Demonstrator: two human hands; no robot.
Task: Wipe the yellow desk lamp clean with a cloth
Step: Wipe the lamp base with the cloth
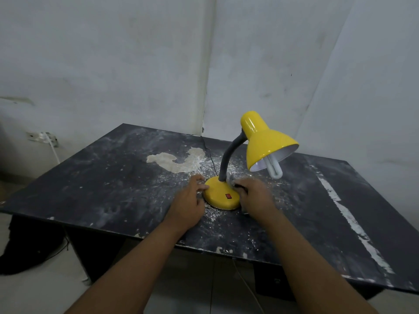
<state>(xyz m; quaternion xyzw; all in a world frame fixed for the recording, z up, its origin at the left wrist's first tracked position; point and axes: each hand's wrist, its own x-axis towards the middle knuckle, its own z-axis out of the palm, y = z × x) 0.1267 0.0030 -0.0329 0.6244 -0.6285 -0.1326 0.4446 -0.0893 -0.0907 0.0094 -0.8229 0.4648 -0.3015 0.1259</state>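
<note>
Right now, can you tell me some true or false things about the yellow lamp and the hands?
The yellow lamp stands on the dusty table. True.
The switch on the lamp's base is green. False: it is red.
The right hand holds a grey cloth against the base. True.
The left hand is up in the air. False: it touches the base's left edge.
</note>
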